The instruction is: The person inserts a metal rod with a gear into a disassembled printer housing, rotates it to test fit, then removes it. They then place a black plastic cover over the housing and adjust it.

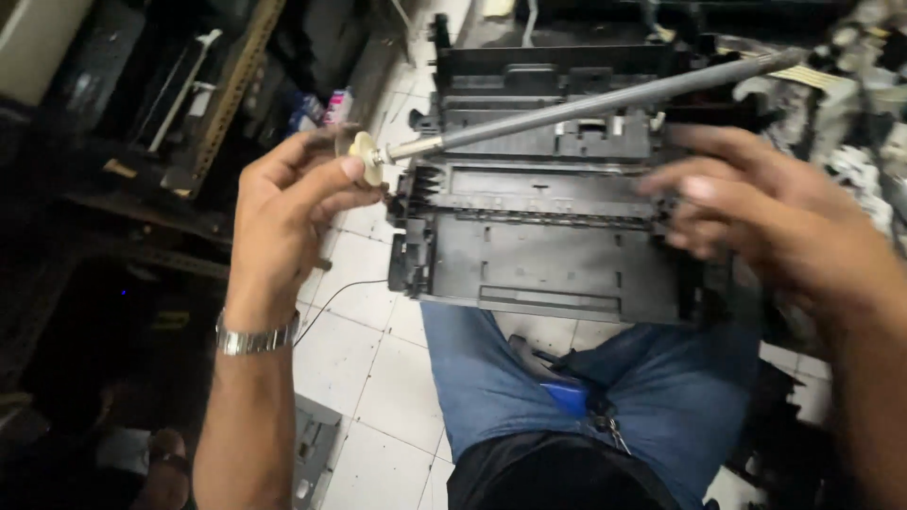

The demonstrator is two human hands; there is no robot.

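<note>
Hands gripping roller shaft (above chassis)

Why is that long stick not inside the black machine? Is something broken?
The grey rod is out, lying slanted across the open black printer frame. The left hand pinches its pale gear. No breakage shows.

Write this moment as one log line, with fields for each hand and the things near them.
left hand: pinches gear end of roller shaft | right hand: blurred, at printer chassis right edge | chassis on lap, over tiled floor

Single head view, looking steeply down, close.
</note>
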